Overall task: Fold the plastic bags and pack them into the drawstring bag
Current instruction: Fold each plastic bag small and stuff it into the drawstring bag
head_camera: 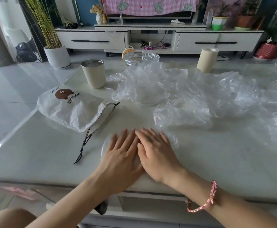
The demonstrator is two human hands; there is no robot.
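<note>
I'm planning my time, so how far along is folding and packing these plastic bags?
Done: nothing visibly packed; the drawstring bag lies fairly flat on the table. In hand: the left hand and right hand press one clear plastic bag flat. Left: the crumpled plastic bags behind, then packing.

Left hand (123, 157) and right hand (157, 155) press flat on a clear plastic bag (173, 141)

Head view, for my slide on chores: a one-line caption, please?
Left hand and right hand press a clear plastic bag flat on the table, drawstring bag lying to the left.
</note>
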